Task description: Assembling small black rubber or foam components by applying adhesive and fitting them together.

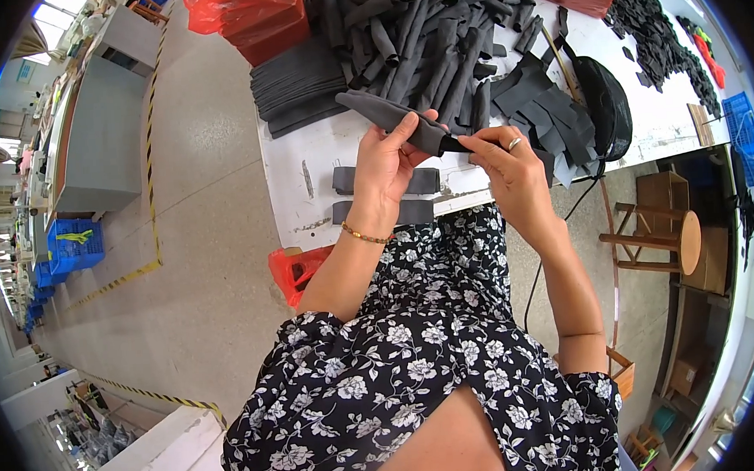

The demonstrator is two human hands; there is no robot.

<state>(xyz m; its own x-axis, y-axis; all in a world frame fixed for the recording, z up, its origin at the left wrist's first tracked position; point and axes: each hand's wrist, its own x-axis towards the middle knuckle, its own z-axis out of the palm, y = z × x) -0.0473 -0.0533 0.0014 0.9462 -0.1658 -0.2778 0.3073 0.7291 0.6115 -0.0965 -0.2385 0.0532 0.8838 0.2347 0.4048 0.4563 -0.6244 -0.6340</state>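
A dark grey folded fabric piece (378, 108) is held in the air over the white table's (292, 180) front edge. My left hand (389, 153) grips its middle, thumb on top and fingers beneath. Black material at its right end is pinched between the thumb and fingers of my right hand (511, 167). More dark cloth shows beyond that hand, and I cannot tell whether it is the same piece. Below my left hand, two flat dark grey strips (425, 179) lie one in front of the other on the table.
Behind my hands lies a heap of rolled dark fabric pieces (425, 34), beside a neat stack of strips (294, 85). Flat dark pieces (550, 108) and a black bag-like object (606, 105) lie to the right. Red plastic bags (251, 19) stand at the back; a wooden stool (688, 242) stands right.
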